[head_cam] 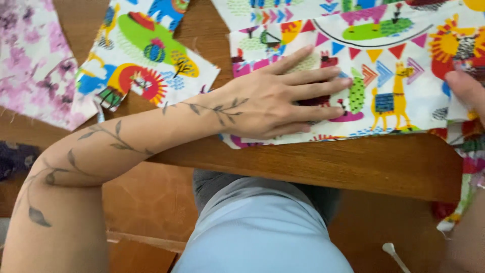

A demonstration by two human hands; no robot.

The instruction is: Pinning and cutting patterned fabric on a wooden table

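— How was the light in that shot?
— Soft and even, like daylight from above. The white printed fabric (384, 65) came out bright, close to washed out near the top edge, with no hard glare.
— Any shadows?
— Only a faint one under the left hand (273, 103) and along the forearm. Beneath the wooden table (323, 164) it was dimmer, and the floor looked warm and dull.
— Was it sharp?
— Not quite. The whole frame was slightly soft, and the right hand (467, 91) at the edge was blurred. The near clothing was out of focus too.
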